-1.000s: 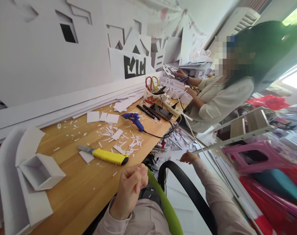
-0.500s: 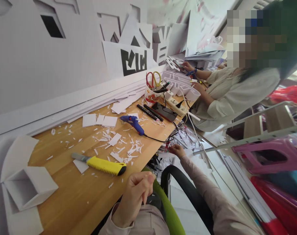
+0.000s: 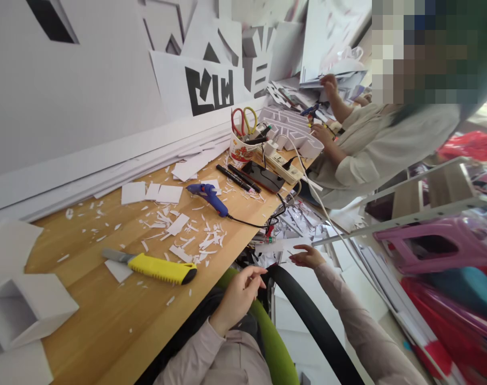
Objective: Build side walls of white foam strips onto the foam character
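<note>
My left hand (image 3: 237, 294) hovers over my lap beside the table edge, its fingers loosely bent and partly apart, with nothing visible in it. Lower right of the table edge, my right hand (image 3: 309, 257) has its fingers stretched out. A white strip (image 3: 278, 246) shows just behind those fingers; I cannot tell if they touch. The dark cord of a blue glue gun (image 3: 213, 199) hangs over the edge near a small red piece (image 3: 270, 231). A yellow utility knife (image 3: 161, 267) lies on the table with its blade pointing left.
White scraps (image 3: 211, 238) litter the wooden table (image 3: 86, 331). A cup of scissors and pens (image 3: 240, 149), markers (image 3: 233, 178), a phone (image 3: 263, 176) and a power strip (image 3: 286, 167) sit farther back. Another person (image 3: 375, 155) works at right. A black chair arm (image 3: 307, 321) lies between my arms.
My right hand has left the cord's red piece and opened, moving right and slightly down. My left hand's fingers have loosened from a closed curl. The other person's hand has risen. The view has shifted slightly.
</note>
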The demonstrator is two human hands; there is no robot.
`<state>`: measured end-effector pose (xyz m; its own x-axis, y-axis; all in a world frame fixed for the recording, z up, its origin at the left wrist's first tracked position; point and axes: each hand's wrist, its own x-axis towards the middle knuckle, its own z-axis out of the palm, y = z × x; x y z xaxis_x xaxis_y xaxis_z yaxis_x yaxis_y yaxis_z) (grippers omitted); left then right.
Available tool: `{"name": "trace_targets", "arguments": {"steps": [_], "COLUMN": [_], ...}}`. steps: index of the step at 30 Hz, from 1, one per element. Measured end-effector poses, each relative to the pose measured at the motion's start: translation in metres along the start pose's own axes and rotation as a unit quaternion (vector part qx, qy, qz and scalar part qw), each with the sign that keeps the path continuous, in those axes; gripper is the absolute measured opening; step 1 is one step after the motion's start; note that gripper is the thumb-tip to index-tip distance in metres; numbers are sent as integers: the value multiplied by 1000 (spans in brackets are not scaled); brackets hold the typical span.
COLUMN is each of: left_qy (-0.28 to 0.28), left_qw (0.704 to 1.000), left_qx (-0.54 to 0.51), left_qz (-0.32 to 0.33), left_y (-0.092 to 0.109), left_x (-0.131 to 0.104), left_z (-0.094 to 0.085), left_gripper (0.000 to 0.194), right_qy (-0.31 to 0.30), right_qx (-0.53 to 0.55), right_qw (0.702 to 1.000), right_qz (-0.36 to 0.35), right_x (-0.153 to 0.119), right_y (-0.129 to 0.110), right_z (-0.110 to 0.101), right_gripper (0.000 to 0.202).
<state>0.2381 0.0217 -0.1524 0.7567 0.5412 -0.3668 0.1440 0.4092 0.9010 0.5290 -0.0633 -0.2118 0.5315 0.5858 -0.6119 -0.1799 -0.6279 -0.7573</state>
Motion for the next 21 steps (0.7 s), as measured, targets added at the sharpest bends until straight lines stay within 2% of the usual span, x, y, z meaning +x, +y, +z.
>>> {"name": "trace_targets", "arguments": {"steps": [3,6,9,11,12,14,16,18,20,21], "left_qy": [30,55,45,11,-6,-22,6,59,103,111], "left_qw": [998,996,990,965,949,924,920,918,908,903], "left_qx": [30,8,-131,-261,-316,-379,-389,-389,-402,-410], "left_qz": [37,65,27,9,13,35,52,54,56,63], "left_y": [1,10,17,20,21,26,33,43,55,62], "left_x": [13,25,33,35,34,30,26,22,20,18], "left_z": [11,25,38,46,50,56,59,59,54,51], "left_gripper": [37,56,86,89,84,69,59,60,64,65], "right_qy": [-18,-44,-74,-89,-86,-25,39,75,89,94], "right_qx": [-11,-17,-21,-32,-60,-146,-207,-234,-227,-205], "right_qw": [999,995,987,978,961,914,856,810,799,811], "right_qz": [-35,-87,-140,-189,-255,-378,-472,-532,-550,-540], "right_x": [-17,-39,-68,-90,-101,-121,-139,-153,-161,-161], "right_y": [-21,-42,-58,-64,-66,-67,-66,-61,-53,-49], "right_z": [-6,1,21,41,52,74,91,102,104,102], "right_gripper": [42,46,43,34,27,11,13,19,16,10]}}
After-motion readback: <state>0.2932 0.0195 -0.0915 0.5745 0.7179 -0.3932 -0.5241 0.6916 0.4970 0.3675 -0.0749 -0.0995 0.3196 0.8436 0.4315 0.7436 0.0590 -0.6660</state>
